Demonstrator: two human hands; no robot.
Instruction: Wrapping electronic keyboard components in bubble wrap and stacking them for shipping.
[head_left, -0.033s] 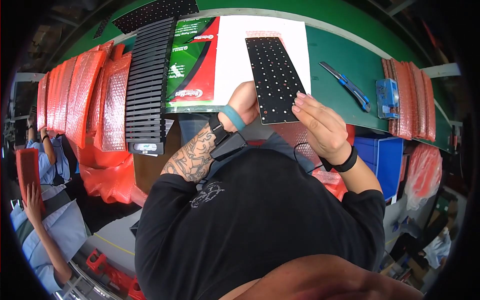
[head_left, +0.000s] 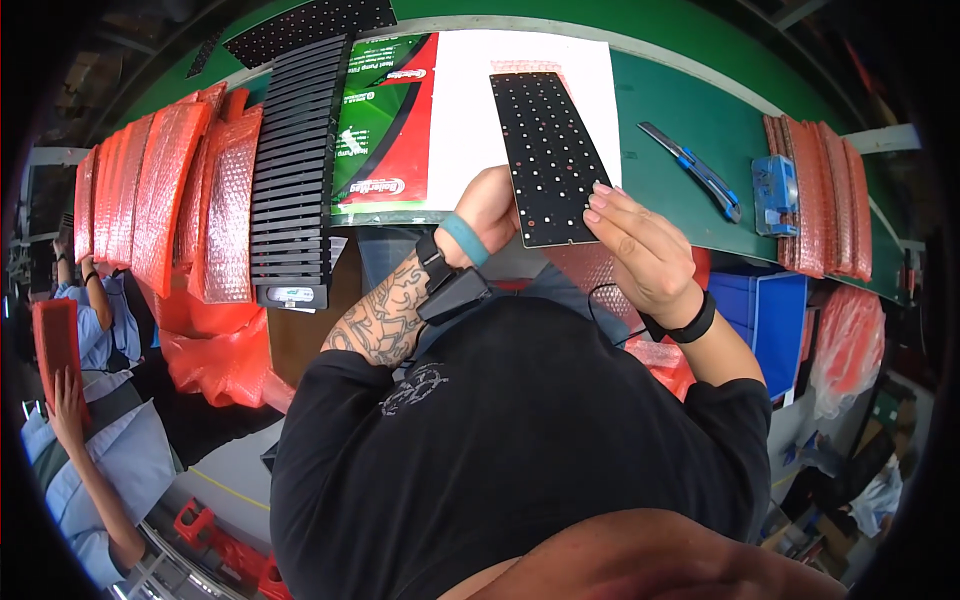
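We are holding a black board (head_left: 548, 160), dotted with small pale squares, over a white sheet (head_left: 465, 120) on the green table (head_left: 655, 100), its near end reaching past the table's near edge. Our left hand (head_left: 487, 205) is touching the board's left edge; its fingers are hiding behind the board, so we cannot tell how they are closing. Our right hand (head_left: 648, 250) is pinching the near right edge, fingers lying together on the dotted face. On the left, a green-and-red print (head_left: 385, 100) is lying beside the white sheet, then a black slatted rack (head_left: 292, 150) and a row of red packs (head_left: 160, 190). On the right, a cutter (head_left: 690, 170) is lying with its blade pointing far left, near a blue block (head_left: 776, 195) that is standing beside more packs (head_left: 830, 200). At far-off left, a co-worker's hand (head_left: 66, 405) is holding a red pack (head_left: 58, 340).
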